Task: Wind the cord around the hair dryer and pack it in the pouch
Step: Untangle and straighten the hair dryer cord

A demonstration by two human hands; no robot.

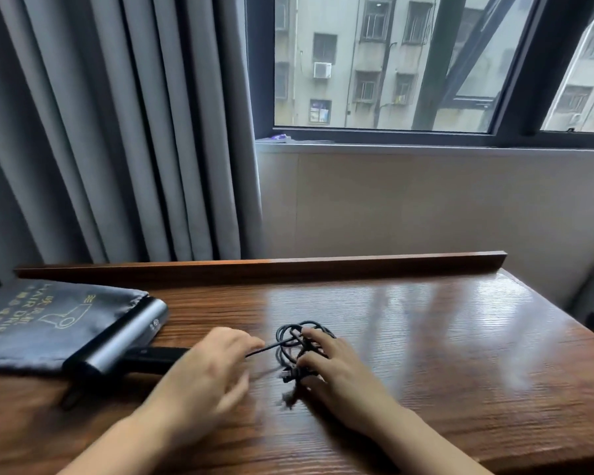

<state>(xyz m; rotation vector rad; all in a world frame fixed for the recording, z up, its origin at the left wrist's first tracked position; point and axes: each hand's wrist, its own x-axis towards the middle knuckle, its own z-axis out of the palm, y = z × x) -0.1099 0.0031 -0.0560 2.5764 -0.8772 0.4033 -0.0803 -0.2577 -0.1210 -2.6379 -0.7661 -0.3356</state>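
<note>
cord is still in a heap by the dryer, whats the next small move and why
Probably lift the cord off the table and start looping it round the dryer. The cord lies in a loose tangle under the right hand, one strand runs taut past the left hand toward the dryer's handle, and nothing is wound yet. The dryer rests partly on the pouch.

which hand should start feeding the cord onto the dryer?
Right, probably. The right hand already rests on the coiled cord. The left hand lies beside the hair dryer handle, so it is better placed to steady it.
</note>
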